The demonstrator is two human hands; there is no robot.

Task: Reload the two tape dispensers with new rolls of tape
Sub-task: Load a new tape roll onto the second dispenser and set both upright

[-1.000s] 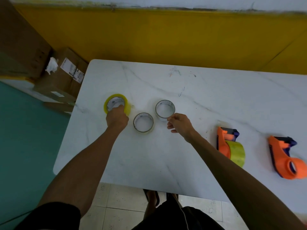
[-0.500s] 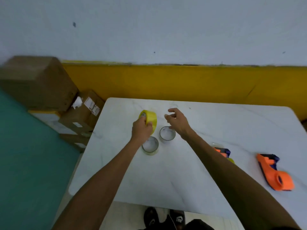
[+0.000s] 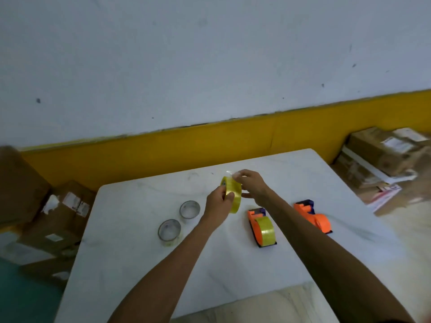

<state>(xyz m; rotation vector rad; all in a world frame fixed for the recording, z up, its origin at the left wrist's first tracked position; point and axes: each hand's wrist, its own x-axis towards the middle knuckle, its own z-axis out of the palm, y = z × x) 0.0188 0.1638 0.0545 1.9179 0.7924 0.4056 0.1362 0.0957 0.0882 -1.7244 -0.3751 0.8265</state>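
My left hand (image 3: 218, 202) holds a yellow tape roll (image 3: 233, 194) upright above the white table (image 3: 130, 252). My right hand (image 3: 251, 185) touches the roll's top edge, its fingers pinching there. Below them lies an orange tape dispenser (image 3: 257, 226) carrying a yellow roll. A second orange dispenser (image 3: 313, 216) lies to its right with an empty hub. Two nearly spent clear rolls, one (image 3: 189, 209) farther and one (image 3: 169, 230) nearer, rest flat on the table to the left.
Cardboard boxes (image 3: 67, 206) are stacked on the floor left of the table, and more boxes (image 3: 382, 157) sit at the right. A yellow-and-white wall (image 3: 186, 145) runs behind the table. Tiled floor shows below the table's near edge.
The left hand lifted the yellow roll off the table and carried it right, above the dispensers. The right hand came onto the roll. The view swung up and right.
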